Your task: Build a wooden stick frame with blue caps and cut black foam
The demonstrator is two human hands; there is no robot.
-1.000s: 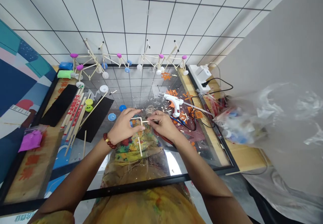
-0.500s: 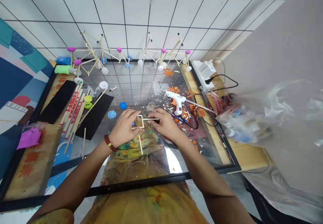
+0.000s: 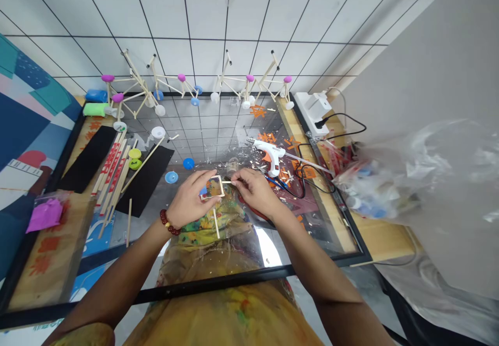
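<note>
Glue gun [image 3: 274, 154] lies near right hand [image 3: 252, 191] pinching stick [image 3: 228, 182]; left hand [image 3: 192, 199] apparently grips frame [image 3: 222, 187].

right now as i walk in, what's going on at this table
A person's left hand holds a small square frame of thin sticks above the table. The right hand pinches a stick at the frame's right side; I can't tell if they're joined. A glue gun lies to the right, and stick models stand along the far edge.
</note>
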